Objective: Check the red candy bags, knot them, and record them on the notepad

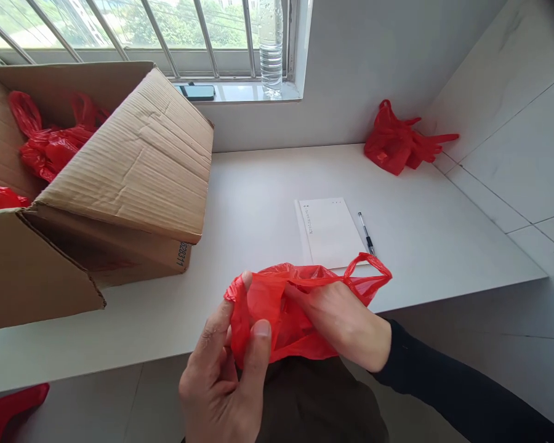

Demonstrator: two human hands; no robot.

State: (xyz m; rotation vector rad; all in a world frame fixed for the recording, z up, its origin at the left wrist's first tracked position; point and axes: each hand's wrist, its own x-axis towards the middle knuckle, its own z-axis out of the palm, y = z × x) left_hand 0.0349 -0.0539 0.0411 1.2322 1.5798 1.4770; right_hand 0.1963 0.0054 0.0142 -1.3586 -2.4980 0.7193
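A red plastic bag (277, 311) hangs between my hands at the table's front edge, its mouth spread open. My left hand (233, 369) grips the bag's left handle, with thumb and fingers closed on the thin plastic. Reaching into the mouth from the right, my right hand (337, 314) has its fingers inside the bag, behind the red film. Whether those fingers hold anything is hidden. The right handle loop (368, 266) stands up loose beside my right wrist. Just behind the bag lies a white notepad (330, 231) with small print, and a pen (366, 234) rests at its right.
An open cardboard box (133, 154) holding red bags (58, 144) occupies the table's left. Another red bag (399, 138) lies at the back right corner. A phone (197, 93) and a water bottle (271, 55) are on the windowsill. The white table (253, 191) meets a tiled wall.
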